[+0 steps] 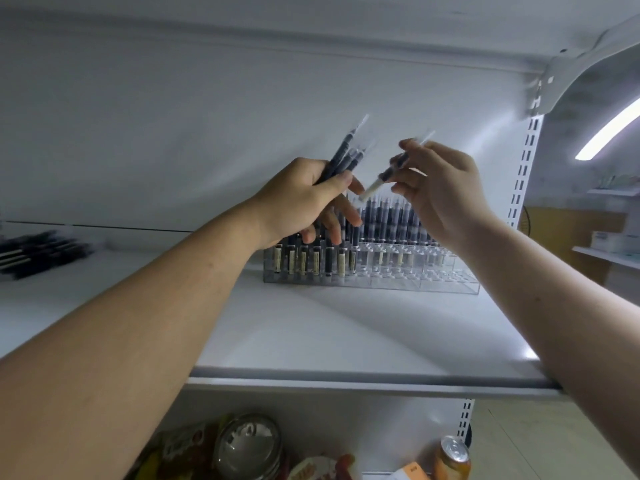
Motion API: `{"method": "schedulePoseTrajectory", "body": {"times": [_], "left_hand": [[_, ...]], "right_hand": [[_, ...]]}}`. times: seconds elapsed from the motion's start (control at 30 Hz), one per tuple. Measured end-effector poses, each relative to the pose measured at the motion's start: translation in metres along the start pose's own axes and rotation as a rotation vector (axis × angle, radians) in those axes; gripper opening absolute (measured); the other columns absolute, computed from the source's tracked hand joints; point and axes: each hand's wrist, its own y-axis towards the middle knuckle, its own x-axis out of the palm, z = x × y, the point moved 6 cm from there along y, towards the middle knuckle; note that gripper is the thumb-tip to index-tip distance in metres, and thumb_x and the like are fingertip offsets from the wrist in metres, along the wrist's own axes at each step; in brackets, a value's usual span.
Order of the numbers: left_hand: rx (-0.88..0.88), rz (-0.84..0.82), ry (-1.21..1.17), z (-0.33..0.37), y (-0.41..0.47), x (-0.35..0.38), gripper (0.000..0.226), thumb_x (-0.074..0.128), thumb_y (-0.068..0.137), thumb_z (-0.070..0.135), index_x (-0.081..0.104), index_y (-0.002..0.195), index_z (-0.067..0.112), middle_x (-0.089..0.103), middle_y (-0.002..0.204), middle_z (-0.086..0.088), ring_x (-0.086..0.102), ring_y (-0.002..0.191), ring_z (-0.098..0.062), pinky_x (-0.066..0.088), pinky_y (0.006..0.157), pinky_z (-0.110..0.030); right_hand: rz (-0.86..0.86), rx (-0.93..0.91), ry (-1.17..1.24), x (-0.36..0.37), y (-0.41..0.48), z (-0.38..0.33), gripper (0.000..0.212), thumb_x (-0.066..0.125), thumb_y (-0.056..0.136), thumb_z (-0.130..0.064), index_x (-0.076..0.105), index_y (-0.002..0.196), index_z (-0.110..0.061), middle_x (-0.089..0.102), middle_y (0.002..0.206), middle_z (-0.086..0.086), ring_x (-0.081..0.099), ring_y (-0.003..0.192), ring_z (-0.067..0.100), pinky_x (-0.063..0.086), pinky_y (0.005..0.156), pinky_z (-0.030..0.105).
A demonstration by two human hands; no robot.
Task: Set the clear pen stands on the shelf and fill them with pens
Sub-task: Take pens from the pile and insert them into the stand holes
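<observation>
A clear pen stand (pixel 408 282) stands on the white shelf (pixel 346 341), against the back wall. Several dark pens fill its left and rear rows; its front right holes show none. Above its left end, my left hand (pixel 298 202) grips a bundle of dark pens (pixel 341 157) that point up. To the right, my right hand (pixel 443 188) pinches a single pen (pixel 384 174), tilted with its pale end down and left, above the stand.
More dark pens (pixel 38 252) lie in a pile at the shelf's far left. A slotted upright (pixel 523 168) bounds the shelf on the right. Below the shelf's front edge sit a round tin (pixel 249 445), snack packs and a drink can (pixel 452 457).
</observation>
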Motion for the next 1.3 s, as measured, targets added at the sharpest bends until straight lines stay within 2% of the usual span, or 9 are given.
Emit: {"method": "schedulePoseTrajectory", "body": {"times": [0.13,0.3,0.63,0.73,0.83,0.93,1.03,1.17,1.3], "left_hand": [[0.051,0.028,0.028,0.002,0.000,-0.002,0.029,0.042,0.115,0.033,0.064,0.115,0.013,0.065,0.071,-0.007,0.055,0.049,-0.024,0.033,0.039,-0.025],[0.065,0.033,0.011,0.001,0.002,-0.005,0.033,0.041,0.115,0.032,0.059,0.106,0.006,0.044,0.066,0.002,0.030,0.048,-0.015,0.025,0.043,-0.025],[0.067,0.035,-0.048,0.003,0.001,-0.003,0.033,0.041,0.115,0.027,0.059,0.100,0.004,0.046,0.073,-0.001,0.029,0.046,-0.014,0.022,0.041,-0.026],[0.056,0.046,-0.045,0.002,0.001,-0.004,0.033,0.039,0.116,0.027,0.056,0.095,0.007,0.043,0.055,0.008,0.025,0.044,-0.015,0.019,0.043,-0.029],[0.043,0.033,-0.052,0.002,0.000,-0.003,0.034,0.038,0.116,0.027,0.054,0.096,0.005,0.036,0.047,0.007,0.022,0.043,-0.016,0.016,0.046,-0.032],[0.043,0.017,-0.074,0.002,0.000,-0.002,0.034,0.038,0.116,0.025,0.054,0.097,0.002,0.051,0.058,0.003,0.026,0.042,-0.012,0.017,0.044,-0.028],[0.037,0.004,-0.110,-0.001,0.002,-0.001,0.033,0.040,0.116,0.026,0.056,0.095,0.006,0.051,0.075,-0.009,0.028,0.045,-0.015,0.019,0.043,-0.026],[0.024,-0.002,-0.127,-0.003,0.003,-0.001,0.032,0.040,0.116,0.027,0.056,0.098,0.006,0.048,0.066,-0.004,0.027,0.046,-0.016,0.016,0.045,-0.029],[0.010,-0.023,-0.136,-0.004,0.003,0.000,0.031,0.041,0.116,0.024,0.059,0.105,0.001,0.048,0.068,-0.002,0.027,0.047,-0.015,0.015,0.045,-0.029]], "right_hand": [[0.129,-0.107,-0.187,-0.016,0.003,-0.009,0.015,0.057,0.107,-0.013,0.070,0.108,-0.006,0.068,0.084,0.007,0.069,0.071,0.021,0.051,0.065,0.032],[-0.027,-0.243,-0.645,-0.001,-0.002,-0.006,0.014,0.058,0.107,-0.015,0.070,0.114,-0.011,0.076,0.092,0.004,0.074,0.075,0.012,0.058,0.063,0.028],[-0.198,-0.228,-0.813,0.017,-0.010,0.004,0.016,0.056,0.107,-0.012,0.070,0.112,-0.005,0.076,0.091,0.004,0.073,0.071,0.007,0.060,0.072,0.037],[-0.267,-0.183,-0.865,0.020,-0.012,0.011,0.017,0.059,0.106,-0.016,0.070,0.108,-0.004,0.077,0.088,0.002,0.077,0.075,0.017,0.062,0.076,0.050],[-0.320,-0.108,-0.896,0.022,-0.013,0.021,0.018,0.062,0.104,-0.023,0.071,0.103,-0.007,0.079,0.086,0.001,0.073,0.080,0.047,0.057,0.071,0.066],[-0.386,-0.061,-0.964,0.023,-0.015,0.026,0.024,0.063,0.104,-0.024,0.068,0.092,-0.004,0.079,0.078,-0.001,0.076,0.072,0.028,0.057,0.060,0.047],[-0.421,-0.056,-1.004,0.022,-0.016,0.029,0.031,0.065,0.104,-0.025,0.064,0.087,0.001,0.079,0.074,-0.001,0.071,0.060,0.016,0.040,0.048,0.022],[-0.392,-0.103,-0.952,0.017,-0.013,0.022,0.020,0.071,0.099,-0.028,0.072,0.095,-0.008,0.079,0.080,0.001,0.077,0.073,0.014,0.057,0.064,0.024],[-0.315,-0.209,-0.816,0.017,-0.013,0.007,0.018,0.070,0.099,-0.023,0.073,0.111,-0.009,0.078,0.090,0.001,0.076,0.077,0.013,0.060,0.072,0.022]]}}
